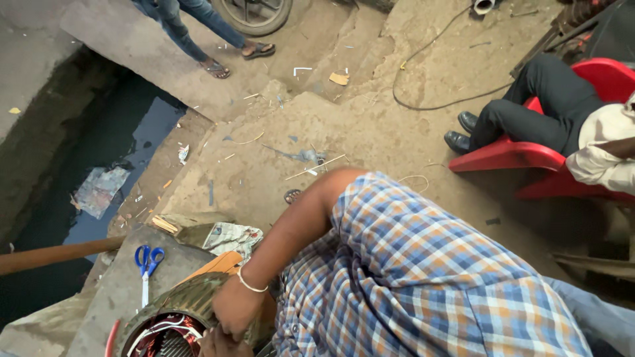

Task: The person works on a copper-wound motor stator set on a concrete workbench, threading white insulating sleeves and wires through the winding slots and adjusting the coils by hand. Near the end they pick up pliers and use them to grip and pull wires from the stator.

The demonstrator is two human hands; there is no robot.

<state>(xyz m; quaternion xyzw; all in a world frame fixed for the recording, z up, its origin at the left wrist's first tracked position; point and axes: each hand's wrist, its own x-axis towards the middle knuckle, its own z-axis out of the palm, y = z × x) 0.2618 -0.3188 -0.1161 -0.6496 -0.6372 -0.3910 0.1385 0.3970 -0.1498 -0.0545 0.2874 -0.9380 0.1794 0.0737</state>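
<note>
A crumpled printed wrapper (231, 236), pale with dark patterning, lies just above the right hand (233, 309) on the concrete slab (112, 291), with a flat orange-brown card (218, 264) between them. Further off to the upper left, a bluish-grey plastic packet (99, 190) floats in the dark drain water. The right hand curls its fingers over the rim of a round motor stator (173, 324) — ribbed metal shell, copper windings and white wires inside — gripping it directly beneath the palm. The left hand (218, 344) shows only partly at the frame's bottom edge, touching the stator; its grip cannot be told. Blue-handled scissors (148, 263) lie left of the right hand — apart from it.
</note>
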